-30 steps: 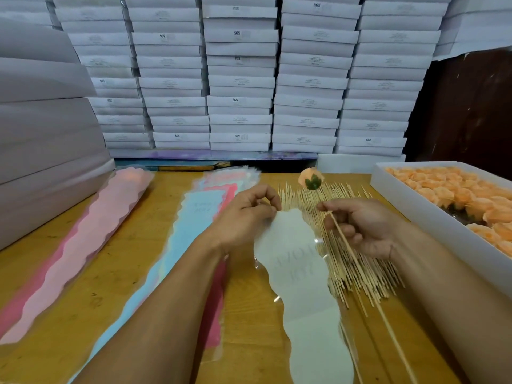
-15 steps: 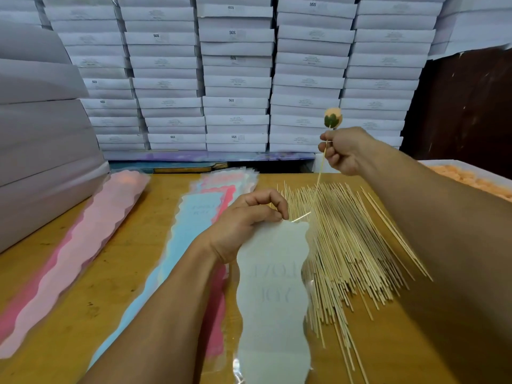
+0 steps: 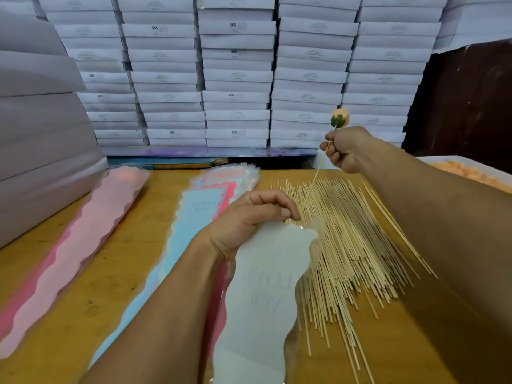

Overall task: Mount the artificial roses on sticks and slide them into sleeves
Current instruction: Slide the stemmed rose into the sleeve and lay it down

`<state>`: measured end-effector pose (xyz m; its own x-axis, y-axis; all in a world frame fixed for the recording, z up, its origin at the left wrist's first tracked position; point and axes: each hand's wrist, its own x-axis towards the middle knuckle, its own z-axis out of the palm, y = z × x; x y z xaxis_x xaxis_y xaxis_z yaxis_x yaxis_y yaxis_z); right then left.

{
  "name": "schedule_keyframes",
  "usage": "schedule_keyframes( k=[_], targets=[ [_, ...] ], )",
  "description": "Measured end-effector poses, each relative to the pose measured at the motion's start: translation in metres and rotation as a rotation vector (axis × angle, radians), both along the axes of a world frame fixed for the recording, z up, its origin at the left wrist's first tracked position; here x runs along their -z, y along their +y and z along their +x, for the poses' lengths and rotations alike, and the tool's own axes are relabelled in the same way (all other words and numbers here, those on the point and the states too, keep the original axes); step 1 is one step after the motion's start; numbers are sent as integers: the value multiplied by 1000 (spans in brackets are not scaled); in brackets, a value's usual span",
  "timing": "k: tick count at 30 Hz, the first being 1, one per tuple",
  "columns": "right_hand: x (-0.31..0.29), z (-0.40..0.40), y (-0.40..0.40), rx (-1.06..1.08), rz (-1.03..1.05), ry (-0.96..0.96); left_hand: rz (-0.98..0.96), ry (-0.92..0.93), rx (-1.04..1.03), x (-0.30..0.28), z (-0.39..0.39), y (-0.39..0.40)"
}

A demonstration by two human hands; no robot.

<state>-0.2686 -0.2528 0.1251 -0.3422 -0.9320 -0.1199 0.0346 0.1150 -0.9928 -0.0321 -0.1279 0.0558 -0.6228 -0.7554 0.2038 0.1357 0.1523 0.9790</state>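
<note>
I am holding my right hand (image 3: 345, 149) up over the far right part of the table (image 3: 83, 273), its grip pinching a thin stick (image 3: 314, 180) just below the peach artificial rose (image 3: 340, 117) that is sitting on the stick's top end, green base toward me. The stick is slanting down and to the left, and its lower tip is reaching the fingertips of my left hand (image 3: 249, 220). My left hand is lying near the middle of the table, its grip pinching the far, open end of a white wavy-edged sleeve (image 3: 266, 295) between thumb and curled fingers; the sleeve is running back toward me along the table, faint lettering showing through it. Whether the stick's tip is already inside the sleeve mouth I cannot tell. To the right of the sleeve a loose pile of sticks (image 3: 352, 245) is spreading over the wood. To the left a stack of blue and pink sleeves (image 3: 199, 214) is lying flat, and further left a pink pile of sleeves (image 3: 83, 236) is stretching along the table. At the far right edge a white tray of peach roses (image 3: 471, 170) is peeking in, and stacked white boxes (image 3: 235, 79) are filling the wall behind.
</note>
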Motion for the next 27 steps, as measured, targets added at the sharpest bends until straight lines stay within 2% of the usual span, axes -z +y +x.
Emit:
schedule_keyframes(
  k=[12,23,27],
  targets=[
    [14,35,24,-129,11,-20,22,12,-9,2,-3,0],
    [40,56,87,-394,17,-99,-25,61,-59,8,-5,-6],
    [46,55,108,-476,9,-179,-41,72,-146,10,-7,-8]
  ],
)
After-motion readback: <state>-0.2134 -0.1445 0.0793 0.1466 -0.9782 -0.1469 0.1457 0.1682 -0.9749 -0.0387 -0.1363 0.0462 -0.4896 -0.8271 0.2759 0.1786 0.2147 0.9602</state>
